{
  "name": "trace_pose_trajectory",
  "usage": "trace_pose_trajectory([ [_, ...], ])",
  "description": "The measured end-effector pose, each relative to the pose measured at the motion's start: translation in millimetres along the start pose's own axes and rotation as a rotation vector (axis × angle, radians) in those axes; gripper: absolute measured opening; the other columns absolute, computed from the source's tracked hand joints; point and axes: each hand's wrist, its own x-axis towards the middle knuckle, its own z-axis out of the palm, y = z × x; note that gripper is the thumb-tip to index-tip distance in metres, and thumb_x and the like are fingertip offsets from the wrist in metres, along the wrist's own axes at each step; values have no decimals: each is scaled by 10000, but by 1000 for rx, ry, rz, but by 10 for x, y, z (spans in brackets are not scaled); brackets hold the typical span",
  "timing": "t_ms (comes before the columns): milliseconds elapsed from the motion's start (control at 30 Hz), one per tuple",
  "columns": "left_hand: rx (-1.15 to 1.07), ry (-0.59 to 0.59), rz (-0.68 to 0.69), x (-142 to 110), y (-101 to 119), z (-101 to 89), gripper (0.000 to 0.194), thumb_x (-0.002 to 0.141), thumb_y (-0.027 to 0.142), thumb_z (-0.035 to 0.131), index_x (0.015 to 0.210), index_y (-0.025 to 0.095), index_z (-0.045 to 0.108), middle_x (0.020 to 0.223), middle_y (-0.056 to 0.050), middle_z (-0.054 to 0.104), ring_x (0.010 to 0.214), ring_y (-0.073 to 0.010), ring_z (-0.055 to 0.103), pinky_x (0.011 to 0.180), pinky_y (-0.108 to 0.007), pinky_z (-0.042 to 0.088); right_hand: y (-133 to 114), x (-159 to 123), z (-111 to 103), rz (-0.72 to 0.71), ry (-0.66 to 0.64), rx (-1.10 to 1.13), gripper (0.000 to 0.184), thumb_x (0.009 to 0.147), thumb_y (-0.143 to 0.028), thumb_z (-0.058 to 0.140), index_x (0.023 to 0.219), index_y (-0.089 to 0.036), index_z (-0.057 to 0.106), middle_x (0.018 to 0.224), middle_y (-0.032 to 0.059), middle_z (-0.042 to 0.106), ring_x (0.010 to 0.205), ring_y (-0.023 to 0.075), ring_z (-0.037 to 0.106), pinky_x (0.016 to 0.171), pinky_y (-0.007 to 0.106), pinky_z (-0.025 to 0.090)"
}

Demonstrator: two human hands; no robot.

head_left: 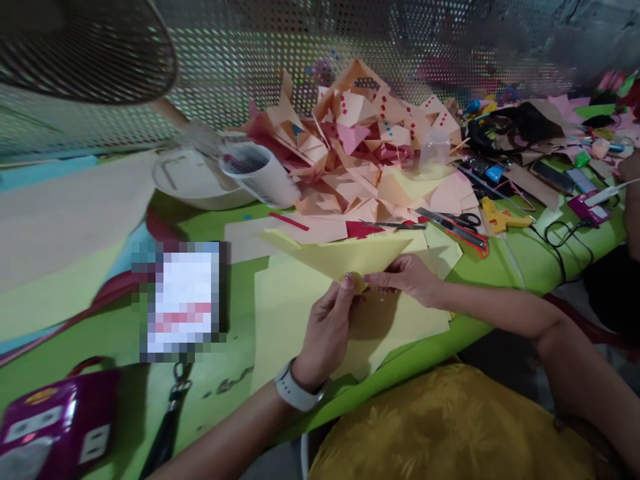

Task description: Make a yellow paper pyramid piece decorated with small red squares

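"Left hand (325, 330) and right hand (415, 280) are both pinching, from what I get on my feed: thumbs and fingers meet around the low point of a folded yellow paper (345, 257)."

"Where is that over the tabletop (239, 287)?"

"Close to the front edge, tilted up above a flat yellow sheet (277, 327). Neither hand has let go, though I can't make out how the fingers lie behind the point."

"How would you handle that fold well?"

"I'd steady the point with the left thumb and press lightly with the right fingertips, working outward from the tip. It's thin stuff, I'd judge, so a hard squeeze may leave stray wrinkles. I'd check that the upper edges line up before creasing."

"And the containers?"

"I can name two. Toward the far edge, a white cup (283, 185) leans beside a heap of peach papers (327, 203), its mouth toward the tabletop's left end; something reddish shows inside, too dim for me to identify. A clear plastic cup (435, 152) is at the heap's right side, also toward the far edge. Its contents I can't make out."
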Motion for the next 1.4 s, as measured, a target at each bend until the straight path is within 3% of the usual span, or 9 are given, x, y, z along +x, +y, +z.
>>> trace_pose_trajectory([
  [233, 23, 3, 8, 0, -17, -10, 441, 766, 634, 685, 772, 193, 711, 773, -34, 700, 797, -197, 625, 739, -296, 484, 47, -7, -13, -26, 63, -47, 439, 499, -519, 881, 575, -148, 660, 521, -17, 605, 474, 75, 494, 496, 234, 377],
  [700, -110, 77, -60, 51, 103, 18, 491, 633, 657, 779, 800, 198, 729, 808, -13, 675, 742, -150, 560, 643, -247, 472, -185, 58, -226, -229, 367, 149, 409, 573, -521, 833, 650, -199, 593, 518, -82, 506, 466, 49, 402, 462, 216, 288],
  [800, -124, 93, -68, 46, 99, 17, 475, 641, 639, 785, 800, 196, 730, 812, -6, 670, 742, -140, 551, 634, -231, 470, -180, 36, -224, -136, 281, 163, 422, 593, -521, 839, 637, -182, 591, 534, -63, 550, 458, 45, 441, 436, 200, 271],
  [933, -109, 58, -67, 38, 91, 14, 439, 665, 611, 787, 787, 193, 731, 786, -8, 675, 733, -147, 569, 635, -240, 480, -156, 5, -154, -20, 187, 52, 427, 471, -472, 910, 581, -152, 649, 525, -16, 620, 451, 60, 491, 439, 206, 335],
  [1067, -166, 44, -99, 27, 113, 17, 449, 588, 603, 830, 709, 187, 714, 749, -22, 703, 681, -159, 599, 612, -261, 500, -137, -20, -79, -26, 221, 49, 439, 433, -514, 900, 499, -164, 645, 461, -23, 599, 423, 62, 482, 450, 216, 374],
  [1167, -75, 0, -115, 13, 130, 16, 410, 530, 510, 886, 678, 164, 725, 718, -46, 729, 628, -165, 614, 592, -272, 506, -110, -52, -45, -24, 168, 38, 407, 455, -489, 901, 494, -166, 657, 461, -22, 606, 417, 59, 479, 450, 215, 379],
  [1400, 76, -58, -6, 17, 119, -12, 296, 612, 432, 859, 717, 175, 756, 678, -50, 734, 595, -182, 629, 553, -288, 515, 0, -79, -53, -39, 128, -10, 386, 531, -472, 884, 520, -154, 665, 490, -8, 615, 434, 67, 496, 465, 221, 395],
])
